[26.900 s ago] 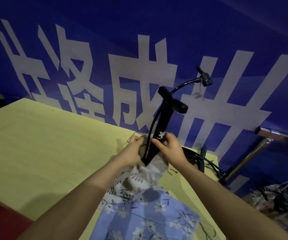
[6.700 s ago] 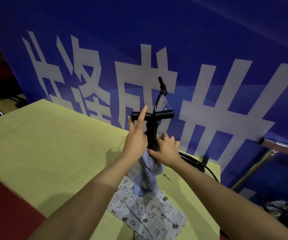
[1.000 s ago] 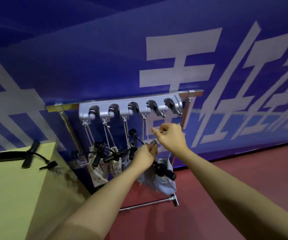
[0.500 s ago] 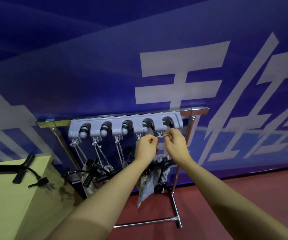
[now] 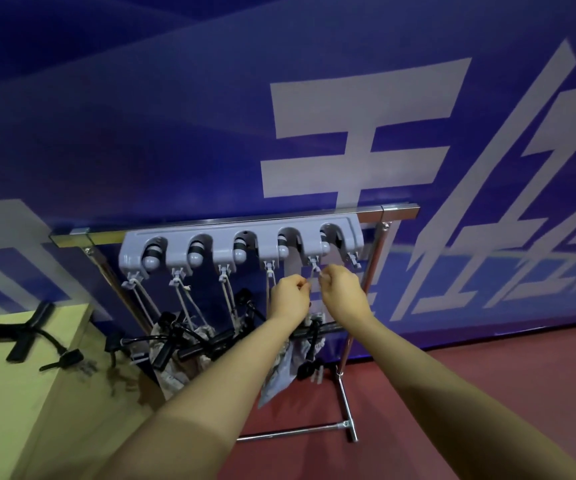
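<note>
Now, with my left hand [image 5: 290, 296] and right hand [image 5: 343, 294] pinching the thin white drawstring cord [image 5: 315, 271] below the small grey plastic hook [image 5: 314, 262], I would seat its loop fully before freeing the hanging pale cloth bag [image 5: 279, 372].

Glossy chrome metal rack [image 5: 366, 218]; smooth matt grey plastic hook strip [image 5: 245, 225]; printed cloth bag [image 5: 281, 370]; pale matt wood table [image 5: 19, 393]; white cord [image 5: 314, 273].

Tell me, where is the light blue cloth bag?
Head view, low centre: the light blue cloth bag dangles on a white cord pinched by the left hand and right hand, right of the beige patterned bags.
</note>
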`<state>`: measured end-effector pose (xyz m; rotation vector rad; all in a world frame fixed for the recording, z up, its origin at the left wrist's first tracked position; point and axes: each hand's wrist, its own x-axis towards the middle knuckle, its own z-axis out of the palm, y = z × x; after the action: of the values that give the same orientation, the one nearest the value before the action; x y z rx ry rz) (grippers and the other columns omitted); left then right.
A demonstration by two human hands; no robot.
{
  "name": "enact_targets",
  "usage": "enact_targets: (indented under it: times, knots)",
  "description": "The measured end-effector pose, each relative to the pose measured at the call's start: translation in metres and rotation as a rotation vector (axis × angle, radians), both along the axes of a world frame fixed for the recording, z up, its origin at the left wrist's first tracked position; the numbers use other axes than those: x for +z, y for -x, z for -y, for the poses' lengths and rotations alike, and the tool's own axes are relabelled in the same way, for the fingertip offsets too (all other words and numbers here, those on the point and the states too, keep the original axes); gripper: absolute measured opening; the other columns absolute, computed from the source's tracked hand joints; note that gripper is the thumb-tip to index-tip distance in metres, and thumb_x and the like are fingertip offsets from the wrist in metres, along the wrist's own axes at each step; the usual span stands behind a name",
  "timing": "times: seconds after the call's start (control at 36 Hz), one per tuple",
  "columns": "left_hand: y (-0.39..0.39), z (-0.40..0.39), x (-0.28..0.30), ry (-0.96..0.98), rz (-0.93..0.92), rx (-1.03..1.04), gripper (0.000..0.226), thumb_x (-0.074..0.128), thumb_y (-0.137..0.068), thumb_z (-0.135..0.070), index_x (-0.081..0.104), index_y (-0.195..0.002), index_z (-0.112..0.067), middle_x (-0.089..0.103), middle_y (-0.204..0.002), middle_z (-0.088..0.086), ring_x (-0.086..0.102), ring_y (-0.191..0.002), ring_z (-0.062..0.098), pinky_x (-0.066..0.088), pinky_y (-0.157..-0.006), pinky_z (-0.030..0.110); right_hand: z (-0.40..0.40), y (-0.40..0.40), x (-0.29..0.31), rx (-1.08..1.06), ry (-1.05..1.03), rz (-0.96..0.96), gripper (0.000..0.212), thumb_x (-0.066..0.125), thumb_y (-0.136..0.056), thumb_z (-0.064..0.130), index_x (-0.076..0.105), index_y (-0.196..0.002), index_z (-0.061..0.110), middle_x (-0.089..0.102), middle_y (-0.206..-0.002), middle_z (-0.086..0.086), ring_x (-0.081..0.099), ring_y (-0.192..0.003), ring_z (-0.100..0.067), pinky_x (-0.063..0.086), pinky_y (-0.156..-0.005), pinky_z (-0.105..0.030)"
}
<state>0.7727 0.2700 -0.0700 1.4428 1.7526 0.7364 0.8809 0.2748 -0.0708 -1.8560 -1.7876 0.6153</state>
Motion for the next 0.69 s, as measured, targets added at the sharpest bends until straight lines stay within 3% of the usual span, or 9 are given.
enact_targets:
  times: [0.08,0.17,0.31,0.47,0.69]
  knots:
    - [0.003,0.005,0.003,0.008,0.037,0.01,0.018,0.044,-0.092,-0.006,0.06,-0.086,-0.013,0.066,-0.094,0.009,0.065,-0.088,0.03,0.054,-0.078,0.036,0.009,0.001,-0.002,-0.042,0.003,-0.003,0.016,0.041,-0.099,0.019,0.048,-0.089,0.009,0.052,-0.097,-0.01,0.052,-0.078,-0.027,0.038,-0.06,-0.036]
    - [0.012,0.014,0.006,0.018,0.07,0.021,0.018,0.044,-0.092,-0.005,0.056,-0.085,-0.016,0.064,-0.092,0.007,0.066,-0.088,0.029,0.056,-0.077,0.04,0.021,0.004,-0.001,-0.03,0.02,0.01,0.017,0.042,-0.097,0.018,0.053,-0.102,0.006,0.054,-0.108,-0.009,0.056,-0.089,-0.03,0.047,-0.066,-0.041]
    - [0.039,0.033,0.009,-0.014,0.102,0.064,0.015,0.047,-0.092,-0.007,0.057,-0.087,-0.016,0.067,-0.096,0.012,0.067,-0.087,0.032,0.055,-0.082,0.046,0.04,0.023,0.004,-0.015,0.027,0.006,0.014,0.042,-0.095,0.015,0.054,-0.093,0.007,0.06,-0.1,-0.011,0.056,-0.083,-0.031,0.041,-0.06,-0.037]
    - [0.09,0.065,0.021,-0.044,0.073,0.067,0.013,0.047,-0.095,-0.009,0.059,-0.092,-0.013,0.066,-0.096,0.009,0.065,-0.088,0.027,0.055,-0.08,0.038,0.064,0.064,0.015,0.081,0.036,0.015,0.016,0.042,-0.095,0.012,0.056,-0.095,0.005,0.06,-0.091,-0.012,0.056,-0.078,-0.033,0.039,-0.057,-0.035]
    - [0.184,0.11,0.029,-0.06,0.048,0.119,0.015,0.048,-0.094,-0.01,0.058,-0.086,-0.017,0.066,-0.088,0.007,0.066,-0.085,0.029,0.055,-0.082,0.042,0.098,0.15,0.02,0.18,0.026,-0.018,0.014,0.044,-0.095,0.013,0.056,-0.095,0.009,0.063,-0.091,-0.012,0.058,-0.078,-0.032,0.047,-0.064,-0.043]
